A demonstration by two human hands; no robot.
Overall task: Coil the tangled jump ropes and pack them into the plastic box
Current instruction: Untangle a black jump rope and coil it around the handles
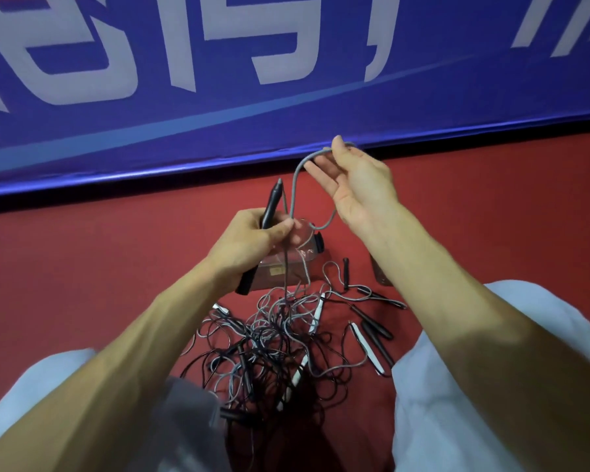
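Observation:
My left hand (252, 243) grips a black jump-rope handle (272, 202) and pinches its grey rope (295, 185) against it. That rope arcs up to my right hand (358, 185), which is raised higher and holds the top of the loop between thumb and fingers. From my left hand the rope drops into a tangled pile of grey and black ropes (276, 345) on the red floor between my knees. A clear plastic box (286, 267) lies beyond the pile, partly hidden behind my left hand.
Loose black and white handles (372, 332) lie to the right of the pile. A dark flat object (378, 270) sits by my right forearm. A blue banner wall (286, 97) runs across just behind the box. My white-trousered knees (491, 369) flank the pile.

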